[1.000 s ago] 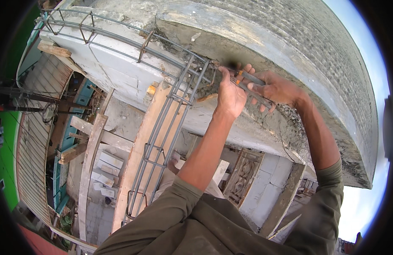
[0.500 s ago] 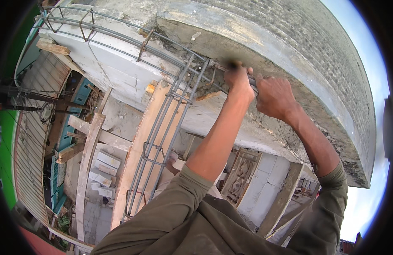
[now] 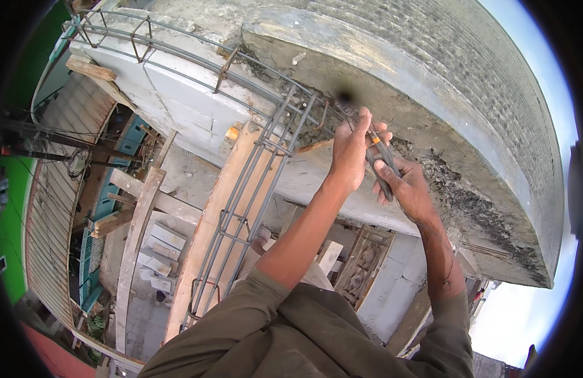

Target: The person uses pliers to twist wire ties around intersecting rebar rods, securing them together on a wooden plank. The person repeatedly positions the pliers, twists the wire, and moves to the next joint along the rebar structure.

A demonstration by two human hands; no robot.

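Head view, left hand [image 3: 349, 151] and right hand [image 3: 405, 189] gripping pliers [image 3: 381, 157] (near rebar cage [image 3: 253, 183])

Two hands [image 3: 376, 167], one pair of pliers [image 3: 381, 154], one rebar cage [image 3: 253, 183].

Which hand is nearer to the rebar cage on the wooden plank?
Left. The left hand is raised right beside the rebar cage at its top end; the right hand grips pliers farther right.

No packages, labels, signs or screens show anywhere in this view.
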